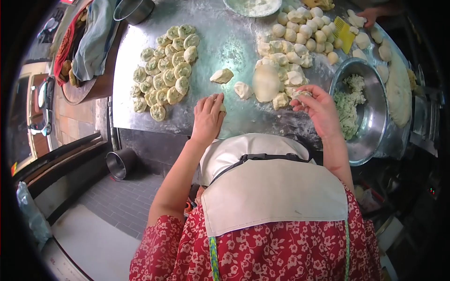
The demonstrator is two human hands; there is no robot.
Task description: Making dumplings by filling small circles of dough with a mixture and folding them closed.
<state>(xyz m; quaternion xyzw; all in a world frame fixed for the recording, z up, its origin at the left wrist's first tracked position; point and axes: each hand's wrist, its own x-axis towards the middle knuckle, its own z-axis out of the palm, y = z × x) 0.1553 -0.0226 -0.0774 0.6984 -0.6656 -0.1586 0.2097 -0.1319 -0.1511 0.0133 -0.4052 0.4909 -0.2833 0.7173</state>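
My left hand (208, 117) lies palm down on the metal worktop over a piece of dough, most of it hidden under the fingers. My right hand (316, 105) pinches a small lump of dough (301, 95) between thumb and fingers, just left of the filling bowl. Between the hands lie a folded dough lump (243, 90) and a flat oval dough sheet (266, 83), which rests partly against a cluster of dough pieces (295, 78). Another dough lump (222, 76) sits beyond my left hand. Flattened dough rounds with green flecks (165, 78) stand in rows at the left.
A steel bowl (381, 119) with pale green-white filling (348, 105) is at the right. Beyond stand dough balls (306, 31), a yellow scraper (344, 34), a flour bowl (252, 7) and a metal pot (133, 11). Another person's hand (371, 17) touches dough at the top right.
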